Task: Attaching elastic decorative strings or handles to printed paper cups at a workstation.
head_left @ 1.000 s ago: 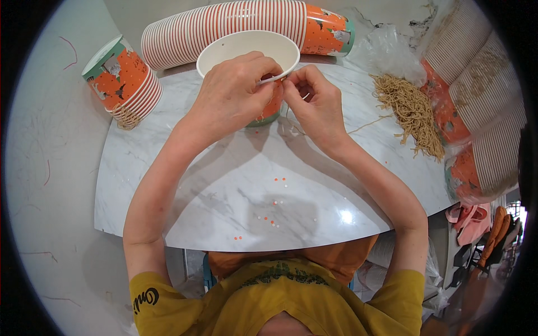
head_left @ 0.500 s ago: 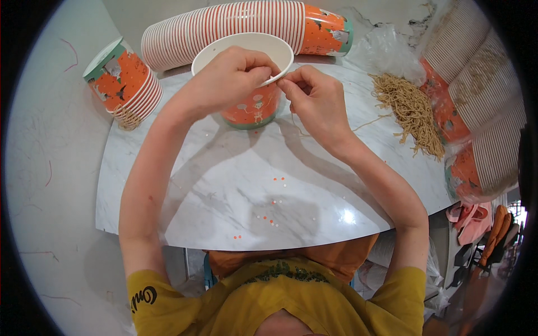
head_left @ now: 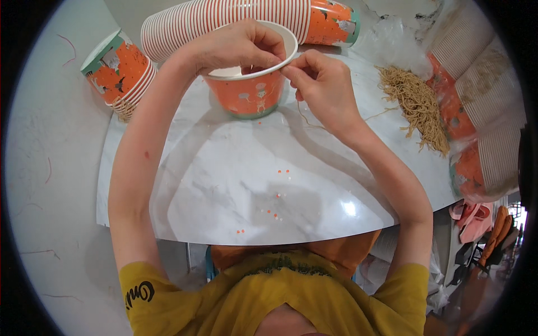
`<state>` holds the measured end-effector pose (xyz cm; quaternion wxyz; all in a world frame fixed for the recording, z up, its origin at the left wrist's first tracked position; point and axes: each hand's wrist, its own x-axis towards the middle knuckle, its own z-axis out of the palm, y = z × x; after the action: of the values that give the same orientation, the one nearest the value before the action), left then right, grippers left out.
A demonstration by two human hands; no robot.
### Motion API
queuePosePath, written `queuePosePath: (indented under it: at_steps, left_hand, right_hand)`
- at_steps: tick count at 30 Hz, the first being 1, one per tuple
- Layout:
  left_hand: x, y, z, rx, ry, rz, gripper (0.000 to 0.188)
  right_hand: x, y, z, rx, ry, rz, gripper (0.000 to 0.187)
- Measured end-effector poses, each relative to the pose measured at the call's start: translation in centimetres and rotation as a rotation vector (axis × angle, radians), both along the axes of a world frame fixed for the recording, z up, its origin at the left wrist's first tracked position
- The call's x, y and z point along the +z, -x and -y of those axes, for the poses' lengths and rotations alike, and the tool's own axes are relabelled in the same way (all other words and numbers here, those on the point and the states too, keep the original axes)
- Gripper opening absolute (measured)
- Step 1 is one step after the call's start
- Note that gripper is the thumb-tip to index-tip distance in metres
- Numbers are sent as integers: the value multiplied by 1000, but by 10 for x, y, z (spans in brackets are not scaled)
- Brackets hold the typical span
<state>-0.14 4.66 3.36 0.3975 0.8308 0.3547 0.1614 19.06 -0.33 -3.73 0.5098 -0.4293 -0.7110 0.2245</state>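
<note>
Near-right rim of cup [head_left: 240, 96] lies between right hand [head_left: 288, 67], pinching cord [head_left: 304, 116] outside, and left hand [head_left: 238, 47], curled inside, hold unclear.

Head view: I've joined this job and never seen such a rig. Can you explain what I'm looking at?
There is no machine here: these are a person's bare hands, seen from above by a wide fisheye camera worn on the head, so straight edges bend. On the marbled table stands an orange paper tub. The left hand reaches over its rim, its exact grip hidden. The right hand pinches at the rim's outer edge, apparently holding tan cord that trails below. Around them are a long stack of tubs, a shorter stack, a cord bundle and scattered orange and white dots.
</note>
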Motion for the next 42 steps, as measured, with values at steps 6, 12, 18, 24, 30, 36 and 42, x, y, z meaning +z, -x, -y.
queuePosePath:
  at_steps: [6,12,18,24,30,36,42]
  left_hand:
    - [-6,4,-6,-57,-6,14,9]
    - [-6,11,-5,39,-94,32,8]
    - [-8,24,3,180,-315,62,11]
    - [-12,23,38,315,-513,134,12]
    - [-27,22,65,426,-706,254,15]
    - [-37,26,79,638,-599,409,14]
    - [-42,33,80,731,-507,523,11]
  right_hand:
    - [-1,-2,-5,68,72,-37,17]
    - [2,-9,-8,322,574,-412,16]
    - [-4,-8,-7,407,702,-504,18]
    - [-10,0,0,512,803,-177,15]
    - [2,-3,6,655,706,-16,25]
    - [-13,-7,-4,661,823,-189,24]
    - [-17,-13,-7,701,927,-362,22]
